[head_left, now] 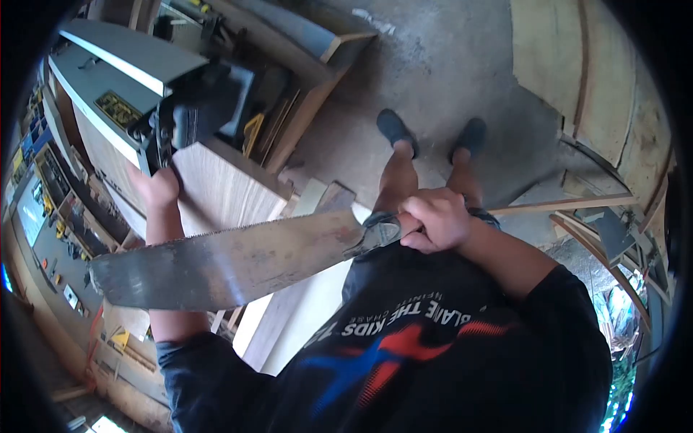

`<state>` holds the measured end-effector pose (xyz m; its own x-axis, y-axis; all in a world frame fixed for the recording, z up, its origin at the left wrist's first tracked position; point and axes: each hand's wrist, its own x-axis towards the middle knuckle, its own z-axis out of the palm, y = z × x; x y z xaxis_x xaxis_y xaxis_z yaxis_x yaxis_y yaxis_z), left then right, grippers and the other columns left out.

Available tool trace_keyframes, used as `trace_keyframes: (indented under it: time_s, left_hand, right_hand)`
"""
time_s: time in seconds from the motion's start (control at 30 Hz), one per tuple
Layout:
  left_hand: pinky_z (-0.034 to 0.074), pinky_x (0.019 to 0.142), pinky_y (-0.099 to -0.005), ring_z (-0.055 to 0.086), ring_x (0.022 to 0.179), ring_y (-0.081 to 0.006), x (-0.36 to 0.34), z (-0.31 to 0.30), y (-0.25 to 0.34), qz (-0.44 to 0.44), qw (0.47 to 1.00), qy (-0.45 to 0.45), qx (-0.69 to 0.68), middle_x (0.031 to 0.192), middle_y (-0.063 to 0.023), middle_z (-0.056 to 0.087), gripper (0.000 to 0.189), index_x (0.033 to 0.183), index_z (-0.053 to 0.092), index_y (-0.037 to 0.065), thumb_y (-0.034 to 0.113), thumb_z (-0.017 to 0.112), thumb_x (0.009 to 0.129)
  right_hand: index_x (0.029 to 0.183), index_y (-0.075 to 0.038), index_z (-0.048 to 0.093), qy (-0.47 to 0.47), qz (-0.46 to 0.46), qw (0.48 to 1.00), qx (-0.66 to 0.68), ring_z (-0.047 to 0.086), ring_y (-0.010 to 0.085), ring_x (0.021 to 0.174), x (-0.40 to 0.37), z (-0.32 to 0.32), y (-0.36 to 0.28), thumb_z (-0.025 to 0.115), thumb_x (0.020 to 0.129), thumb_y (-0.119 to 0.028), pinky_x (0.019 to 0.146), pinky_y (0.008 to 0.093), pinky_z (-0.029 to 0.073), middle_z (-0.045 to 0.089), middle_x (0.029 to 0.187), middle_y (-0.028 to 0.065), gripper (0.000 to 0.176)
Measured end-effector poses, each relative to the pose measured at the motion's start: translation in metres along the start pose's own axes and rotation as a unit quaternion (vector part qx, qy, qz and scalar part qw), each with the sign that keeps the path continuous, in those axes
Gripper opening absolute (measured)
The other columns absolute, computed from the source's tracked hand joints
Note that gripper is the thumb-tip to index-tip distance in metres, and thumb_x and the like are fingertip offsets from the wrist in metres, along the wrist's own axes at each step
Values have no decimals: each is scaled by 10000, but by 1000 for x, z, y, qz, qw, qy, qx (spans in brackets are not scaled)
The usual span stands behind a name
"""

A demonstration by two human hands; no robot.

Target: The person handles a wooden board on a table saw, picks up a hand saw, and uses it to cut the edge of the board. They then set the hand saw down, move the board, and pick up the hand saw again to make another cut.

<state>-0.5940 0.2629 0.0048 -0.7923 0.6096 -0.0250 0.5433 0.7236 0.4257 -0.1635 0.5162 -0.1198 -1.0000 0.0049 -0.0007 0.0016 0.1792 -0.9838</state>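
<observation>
A wide-bladed handsaw stretches across the view, its toothed edge facing up and its blade passing over my left forearm. My right hand is closed round its handle, in front of my dark shirt. At the left, my left hand is at a wood-grained board, just below a black tool or clamp. The fingers of that hand are mostly hidden. A grey-topped panel with a pale edge lies beyond it.
My feet stand on the concrete floor. Large plywood sheets are at the upper right, with scrap wood below them. Long boards lie beside my body. A tool-covered bench is at the far left.
</observation>
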Motion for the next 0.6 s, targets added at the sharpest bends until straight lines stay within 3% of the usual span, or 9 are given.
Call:
trace_keyframes:
  time_s: [0.07, 0.17, 0.23, 0.3, 0.4, 0.6]
  left_hand:
    - [503, 993, -395, 663, 1119, -243, -1, -4, -14, -23, 1000, -2, -7, 1206, -140, 730, 343, 1251, 687, -27, 195, 539, 1035]
    - [504, 978, -396, 667, 1104, -245, 2, -4, -11, 14, 1000, 19, 3, 1197, -129, 737, 361, 1244, 696, -23, 239, 539, 1051]
    - [504, 976, -408, 678, 1091, -289, 6, -9, -10, 66, 994, -43, 72, 1179, -135, 744, 343, 1239, 705, -11, 206, 504, 1065]
    - [511, 970, -427, 683, 1081, -332, 9, -13, -11, 146, 977, -45, 146, 1166, -151, 742, 343, 1269, 697, 14, 166, 469, 1062]
    - [527, 931, -409, 685, 1040, -303, 8, -14, -5, 104, 984, -37, 139, 1165, -140, 716, 305, 1273, 679, 52, 147, 496, 1048]
    - [536, 924, -401, 681, 1037, -264, 9, -25, -21, 94, 989, -58, 98, 1183, -132, 709, 268, 1231, 677, 32, 161, 512, 1064]
  right_hand:
    - [1044, -73, 658, 7, -13, 999, 33, 708, 327, 738, 9, 0, -1, 812, 805, -468, 649, 423, 565, 684, 833, 91, 487]
    - [1021, -64, 645, 14, -34, 997, 61, 695, 326, 723, 17, 3, 4, 813, 806, -478, 636, 423, 546, 666, 812, 97, 496]
    - [1007, -58, 636, 6, -27, 998, 62, 685, 325, 711, 22, 4, 5, 808, 813, -490, 629, 427, 534, 656, 801, 100, 504]
    - [996, -56, 631, 8, -30, 997, 67, 678, 326, 700, 27, 12, 9, 801, 823, -498, 618, 428, 529, 649, 790, 100, 504]
    - [981, -54, 623, 7, -35, 994, 100, 674, 325, 693, 35, 24, 12, 787, 843, -507, 605, 426, 525, 639, 774, 101, 502]
    - [967, -56, 611, 15, -41, 992, 121, 671, 332, 689, 36, 35, 15, 764, 866, -523, 593, 428, 524, 629, 755, 108, 502]
